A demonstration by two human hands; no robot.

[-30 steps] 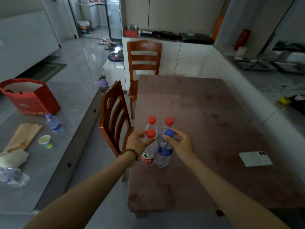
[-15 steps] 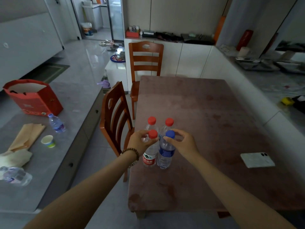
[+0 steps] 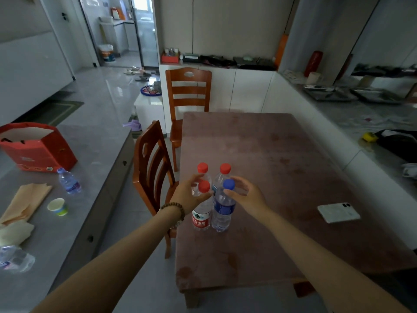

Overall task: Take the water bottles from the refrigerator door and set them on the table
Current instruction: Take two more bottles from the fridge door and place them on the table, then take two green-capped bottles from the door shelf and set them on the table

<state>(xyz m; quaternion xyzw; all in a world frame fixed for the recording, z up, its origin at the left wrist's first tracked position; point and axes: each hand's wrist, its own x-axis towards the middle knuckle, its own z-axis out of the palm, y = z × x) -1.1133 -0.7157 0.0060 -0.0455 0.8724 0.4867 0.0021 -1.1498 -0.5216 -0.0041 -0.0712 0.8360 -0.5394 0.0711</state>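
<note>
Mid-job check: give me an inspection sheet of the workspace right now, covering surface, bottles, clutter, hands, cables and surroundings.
Surface: brown table, blotchy top.
Job's things: four water bottles upright in a tight cluster near the table's left edge: rear left bottle, rear right bottle, front red-capped bottle, blue-capped bottle.
Clutter: white phone flat on the table, apart from the bottles.
Hands: left hand curled round the front red-capped bottle's neck; right hand arched around the blue-capped bottle's neck, contact unclear.
Cables: nothing seen.
Surroundings: near chair at the table's left side, far chair at its far end; left counter holds a red gift bag, small bottle and paper cup.
</note>
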